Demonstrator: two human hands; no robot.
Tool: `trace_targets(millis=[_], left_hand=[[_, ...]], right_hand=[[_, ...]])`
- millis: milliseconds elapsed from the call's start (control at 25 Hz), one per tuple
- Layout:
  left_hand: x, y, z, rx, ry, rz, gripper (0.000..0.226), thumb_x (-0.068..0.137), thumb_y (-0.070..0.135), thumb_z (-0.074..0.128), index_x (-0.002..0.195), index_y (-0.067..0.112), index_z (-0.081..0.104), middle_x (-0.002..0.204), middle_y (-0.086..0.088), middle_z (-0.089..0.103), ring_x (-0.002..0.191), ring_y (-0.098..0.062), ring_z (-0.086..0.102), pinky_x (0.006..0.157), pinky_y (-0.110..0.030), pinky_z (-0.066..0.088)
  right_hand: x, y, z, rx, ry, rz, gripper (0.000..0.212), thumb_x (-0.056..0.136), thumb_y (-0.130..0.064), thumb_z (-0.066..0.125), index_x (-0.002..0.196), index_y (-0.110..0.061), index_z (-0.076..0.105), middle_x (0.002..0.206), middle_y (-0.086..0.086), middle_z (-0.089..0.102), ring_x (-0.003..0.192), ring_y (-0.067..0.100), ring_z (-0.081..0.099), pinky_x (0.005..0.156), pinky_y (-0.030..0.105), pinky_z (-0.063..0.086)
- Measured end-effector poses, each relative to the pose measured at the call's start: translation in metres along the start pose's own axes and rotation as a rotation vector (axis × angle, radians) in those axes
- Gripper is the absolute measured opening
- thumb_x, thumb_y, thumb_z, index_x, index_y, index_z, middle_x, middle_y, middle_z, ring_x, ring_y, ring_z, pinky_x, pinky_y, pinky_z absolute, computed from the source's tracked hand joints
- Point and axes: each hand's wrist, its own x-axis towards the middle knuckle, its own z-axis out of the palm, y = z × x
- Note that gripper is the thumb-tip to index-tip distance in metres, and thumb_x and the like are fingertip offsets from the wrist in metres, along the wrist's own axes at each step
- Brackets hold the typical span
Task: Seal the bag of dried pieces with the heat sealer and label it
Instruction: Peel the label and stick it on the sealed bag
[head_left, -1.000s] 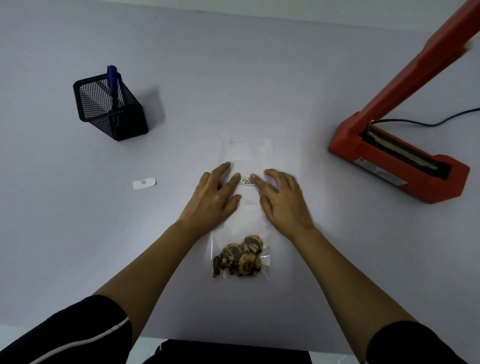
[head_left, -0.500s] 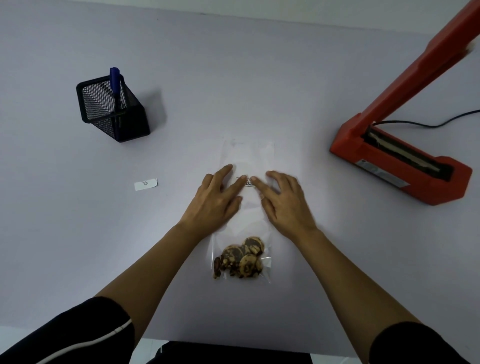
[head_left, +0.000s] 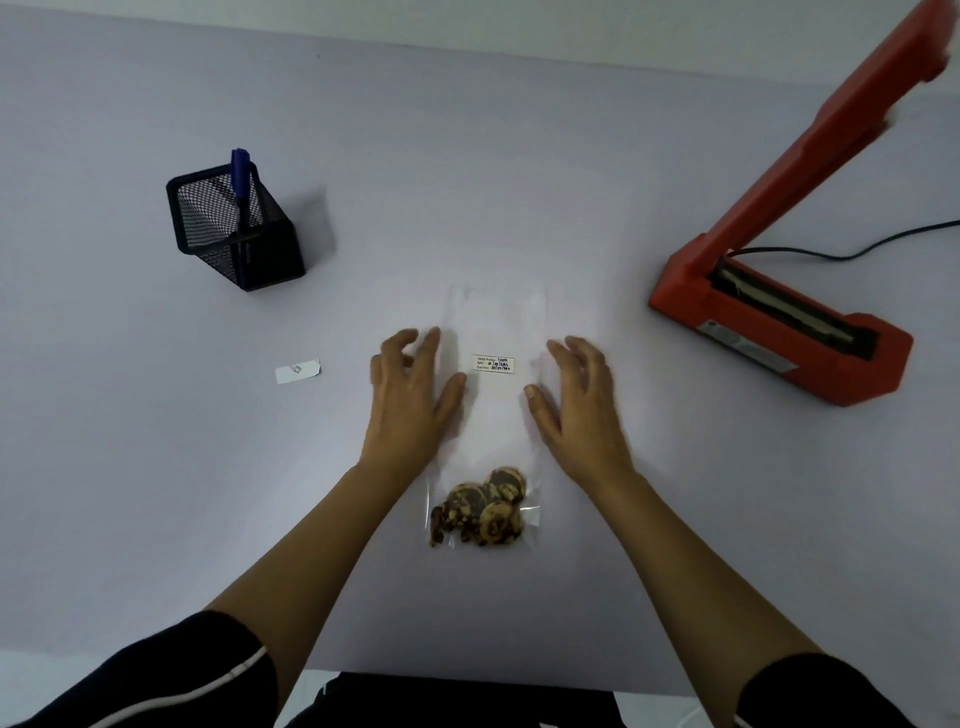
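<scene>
A clear plastic bag (head_left: 493, 415) lies flat mid-table, its brown dried pieces (head_left: 483, 512) gathered at the near end. A small white label (head_left: 493, 363) with handwriting is stuck on its upper half. My left hand (head_left: 410, 395) hovers just left of the bag, fingers spread and holding nothing. On the bag's right side my right hand (head_left: 576, 400) is likewise open and empty. The red heat sealer (head_left: 779, 332) stands at the right with its arm raised.
A black mesh pen holder (head_left: 236, 234) with a blue pen (head_left: 240, 176) stands at the back left. A small white paper scrap (head_left: 297, 370) lies left of my left hand. The sealer's black cord (head_left: 852, 254) runs off to the right.
Both hands have lifted off the label and moved apart to either side of the bag. The label is now fully uncovered.
</scene>
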Motion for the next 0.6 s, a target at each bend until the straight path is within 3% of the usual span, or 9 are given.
trace_targets(millis=[160,240,320,400,520,600], left_hand=[[-0.026,0.01,-0.016,-0.172,-0.081,-0.399,0.05,0.09,0.038,0.056,0.13,0.008,0.046,0.108,-0.008,0.062,0.101,-0.025,0.059,0.089,-0.037,0.047],[-0.03,0.014,-0.018,-0.285,-0.132,-0.531,0.046,0.089,0.038,0.059,0.123,0.009,0.05,0.094,-0.001,0.06,0.089,-0.02,0.058,0.083,-0.033,0.048],[-0.027,0.015,-0.018,-0.393,-0.14,-0.63,0.04,0.087,0.033,0.063,0.118,0.01,0.054,0.094,0.0,0.058,0.086,-0.017,0.055,0.08,-0.03,0.048],[-0.025,0.013,-0.019,-0.486,-0.13,-0.682,0.032,0.086,0.027,0.065,0.111,0.009,0.06,0.096,-0.002,0.063,0.085,-0.017,0.057,0.082,-0.031,0.051],[-0.021,0.014,-0.026,-0.593,-0.161,-0.646,0.011,0.088,0.021,0.06,0.086,0.015,0.069,0.079,-0.002,0.069,0.069,-0.019,0.063,0.075,-0.035,0.057],[-0.013,0.014,-0.032,-0.641,-0.15,-0.624,0.015,0.089,0.018,0.058,0.077,0.018,0.066,0.075,-0.005,0.068,0.064,-0.018,0.063,0.068,-0.033,0.058]], right_hand=[[-0.028,-0.023,-0.006,0.17,-0.02,0.386,0.055,0.086,-0.041,0.06,0.129,-0.009,0.044,0.122,0.009,0.049,0.107,0.021,0.054,0.088,0.03,0.047],[-0.032,-0.033,-0.002,0.218,-0.052,0.505,0.046,0.083,-0.041,0.064,0.116,-0.01,0.054,0.102,0.002,0.057,0.089,0.015,0.057,0.076,0.023,0.043],[-0.031,-0.039,0.003,0.284,-0.041,0.6,0.039,0.081,-0.035,0.069,0.107,-0.009,0.058,0.091,0.0,0.06,0.081,0.014,0.057,0.074,0.024,0.044],[-0.029,-0.042,0.005,0.344,-0.02,0.666,0.036,0.078,-0.029,0.072,0.104,-0.009,0.057,0.087,0.002,0.058,0.079,0.015,0.056,0.076,0.026,0.046],[-0.024,-0.044,0.004,0.413,0.008,0.636,0.028,0.077,-0.024,0.074,0.096,-0.011,0.058,0.087,0.002,0.057,0.075,0.013,0.054,0.071,0.027,0.044],[-0.017,-0.046,0.0,0.478,0.045,0.606,0.023,0.076,-0.023,0.075,0.087,-0.019,0.055,0.085,-0.001,0.059,0.073,0.012,0.056,0.071,0.035,0.053]])
